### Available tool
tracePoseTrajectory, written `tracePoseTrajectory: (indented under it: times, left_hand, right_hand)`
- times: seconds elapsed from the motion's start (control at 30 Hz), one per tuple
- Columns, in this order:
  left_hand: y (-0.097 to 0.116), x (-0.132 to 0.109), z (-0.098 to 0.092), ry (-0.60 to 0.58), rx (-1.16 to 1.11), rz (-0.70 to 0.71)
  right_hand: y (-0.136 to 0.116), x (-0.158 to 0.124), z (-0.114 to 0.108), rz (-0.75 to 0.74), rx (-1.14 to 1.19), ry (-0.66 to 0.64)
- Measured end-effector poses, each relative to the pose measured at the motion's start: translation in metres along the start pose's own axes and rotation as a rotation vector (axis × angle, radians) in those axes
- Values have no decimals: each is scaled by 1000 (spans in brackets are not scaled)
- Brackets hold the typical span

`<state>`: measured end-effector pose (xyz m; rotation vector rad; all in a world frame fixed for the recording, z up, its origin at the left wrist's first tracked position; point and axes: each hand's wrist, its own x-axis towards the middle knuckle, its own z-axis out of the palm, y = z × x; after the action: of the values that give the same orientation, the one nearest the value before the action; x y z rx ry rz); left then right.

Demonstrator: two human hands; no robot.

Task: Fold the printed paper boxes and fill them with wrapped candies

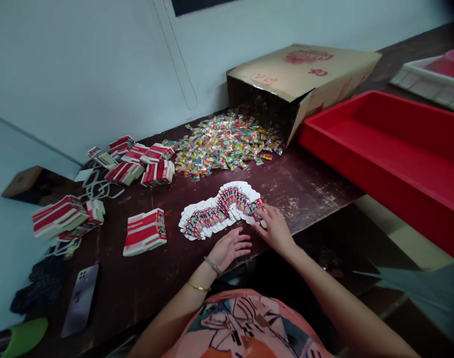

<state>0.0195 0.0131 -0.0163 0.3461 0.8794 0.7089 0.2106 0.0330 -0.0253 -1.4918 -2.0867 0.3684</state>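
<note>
Small printed flat cartons (206,221), white-edged with red, green and pink print, lie overlapped in a curving fan on the dark table. At the fan's right end, my right hand (274,229) touches the last cartons, its thumb apart from its bent fingers. My left hand (229,249) hovers by the near side of the fan, palm turned inward and fingers apart, holding nothing. Left of the fan sits a stack of red-and-white striped cartons (145,232). Behind it spreads a heap of small, colourful wrapped sweets (227,144).
The sweets spill from a cardboard box (305,72) lying on its side. A large red tray (391,159) stands at the right. More carton bundles (124,172) lie at the back left, near white cables (100,186). A phone (80,298) rests at the front left.
</note>
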Motion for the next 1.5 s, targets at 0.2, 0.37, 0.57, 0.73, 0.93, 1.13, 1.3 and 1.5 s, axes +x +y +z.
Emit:
tracePoseTrajectory:
  times: [0.2, 0.37, 0.57, 0.73, 0.93, 1.13, 1.3, 1.5]
  left_hand:
    - [0, -13, -1, -28, 157, 16]
    - [-1, -12, 13, -2, 118, 187]
    - [-2, -20, 17, 73, 158, 193]
    - [-14, -37, 9, 10, 226, -29]
    - [-5, -52, 7, -193, 337, -158]
    - [-11, -46, 6, -134, 560, 101]
    - [-37, -41, -1, 220, 570, 393]
    - [-38, -67, -4, 208, 715, 491]
  right_hand:
    - [42, 20, 9, 74, -41, -32]
    - [-21, -18, 0, 13, 222, 91]
    - [-70, -29, -12, -166, 405, 12]
    - [-52, -9, -13, -108, 456, -65]
    - [-50, 1, -30, -56, 795, -607]
    - [-50, 12, -49, -63, 971, -723]
    - [-59, -20, -24, 210, 986, -447]
    - [-53, -61, -8, 545, 1324, -510]
